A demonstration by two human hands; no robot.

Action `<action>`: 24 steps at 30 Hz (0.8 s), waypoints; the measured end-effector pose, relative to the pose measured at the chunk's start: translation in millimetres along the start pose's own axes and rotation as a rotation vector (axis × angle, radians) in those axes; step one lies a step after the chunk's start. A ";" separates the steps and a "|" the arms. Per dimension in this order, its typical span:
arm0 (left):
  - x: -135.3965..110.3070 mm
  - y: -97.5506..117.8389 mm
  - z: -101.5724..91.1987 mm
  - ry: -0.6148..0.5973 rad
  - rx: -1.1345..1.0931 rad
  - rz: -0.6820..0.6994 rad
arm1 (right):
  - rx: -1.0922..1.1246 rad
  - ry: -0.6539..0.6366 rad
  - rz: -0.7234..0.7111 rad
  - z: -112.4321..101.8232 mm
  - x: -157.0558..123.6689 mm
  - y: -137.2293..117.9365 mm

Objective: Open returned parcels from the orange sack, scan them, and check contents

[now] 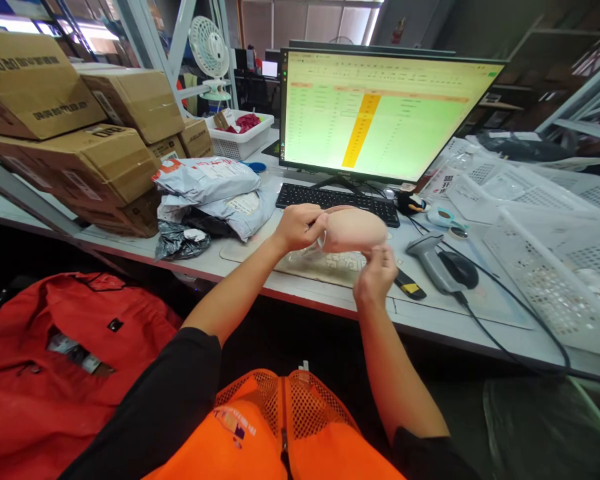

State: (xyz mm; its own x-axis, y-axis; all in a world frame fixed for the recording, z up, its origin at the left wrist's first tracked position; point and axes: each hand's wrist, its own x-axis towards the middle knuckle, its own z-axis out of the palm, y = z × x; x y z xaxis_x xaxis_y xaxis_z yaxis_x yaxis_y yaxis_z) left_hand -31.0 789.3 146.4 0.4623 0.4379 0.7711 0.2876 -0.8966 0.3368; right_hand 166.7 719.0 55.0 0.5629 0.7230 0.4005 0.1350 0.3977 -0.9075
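Note:
In front of the keyboard, both my hands hold up a smooth, rounded, beige-pink padded cup (357, 231), which looks like part of a bra. My left hand (301, 228) pinches its left end with closed fingers. At its lower right edge, the fingers of my right hand (377, 273) are closed on it. Crumpled clear plastic (305, 257) shows beneath the cup, over a patterned desk mat (340, 267). Just right of my right hand lies a box cutter (410, 285) with a black and yellow handle.
A black keyboard (330, 198) sits before the lit monitor (380, 120). Grey plastic mailers (215, 190) and stacked cardboard boxes (80, 160) stand left. Right are a corded barcode scanner (433, 263), a black mouse (459, 269) and white plastic baskets (555, 267). A red jacket (75, 360) lies below left.

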 end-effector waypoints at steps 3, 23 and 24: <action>9.2 -16.3 -7.5 -0.249 0.231 0.012 | 0.231 0.406 -0.063 -14.4 11.4 -21.2; -113.4 107.2 57.8 0.182 -1.129 -0.589 | -0.051 -0.257 -0.464 -10.8 -116.6 -58.7; -115.0 107.2 58.2 0.228 -1.153 -0.611 | -0.063 -0.263 -0.468 -11.5 -116.8 -61.6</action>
State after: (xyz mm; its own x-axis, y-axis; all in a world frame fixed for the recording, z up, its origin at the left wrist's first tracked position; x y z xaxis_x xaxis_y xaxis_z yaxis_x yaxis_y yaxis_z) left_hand -4.5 646.6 62.5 0.3309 0.8696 0.3666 -0.5273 -0.1518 0.8360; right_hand 102.0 603.6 62.6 0.2085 0.5973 0.7745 0.3752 0.6824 -0.6273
